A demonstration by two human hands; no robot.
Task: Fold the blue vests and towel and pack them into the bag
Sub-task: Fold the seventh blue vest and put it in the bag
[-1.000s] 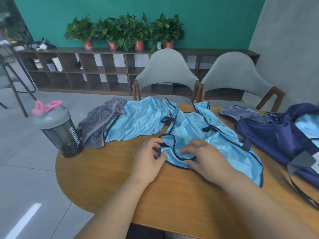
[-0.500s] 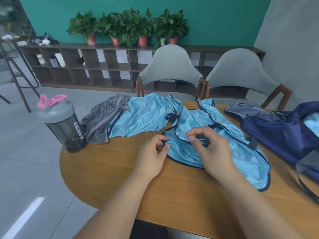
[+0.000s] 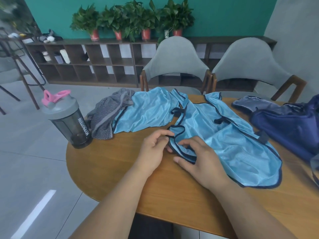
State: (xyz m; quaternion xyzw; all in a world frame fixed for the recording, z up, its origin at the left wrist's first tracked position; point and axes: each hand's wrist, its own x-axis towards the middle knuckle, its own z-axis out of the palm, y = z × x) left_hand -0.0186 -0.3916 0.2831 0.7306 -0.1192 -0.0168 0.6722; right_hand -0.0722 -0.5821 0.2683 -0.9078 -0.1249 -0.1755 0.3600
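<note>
Head view looks down on the round wooden table [image 3: 172, 195], where a shiny light-blue mesh vest with dark navy binding [image 3: 229, 144] lies spread out from the middle toward the right edge. Its fabric is glossy and lightly creased, with a rounded hem on the side nearest me and short navy ties showing at both sides.

My left hand [image 3: 152, 150] pinches the navy-edged strap loop at the vest's near-left end between thumb and forefinger. My right hand [image 3: 200, 157] sits just beside it, fingers curled down onto the same strap and gripping its binding, thumb stretched out on the wood.

A second light-blue vest [image 3: 146, 114] lies rumpled at the table's far edge, touching the first. A grey striped towel [image 3: 108, 118] is bunched at the far-left edge, overlapping that second vest's left side. A dark navy fabric bag [image 3: 290, 125] sits at the right edge against the first vest, with a grey-lined flap lying toward the far edge. A smoky grey plastic shaker bottle with a pink flip cap [image 3: 67, 118] stands upright at the left edge, just beside the towel.
</note>
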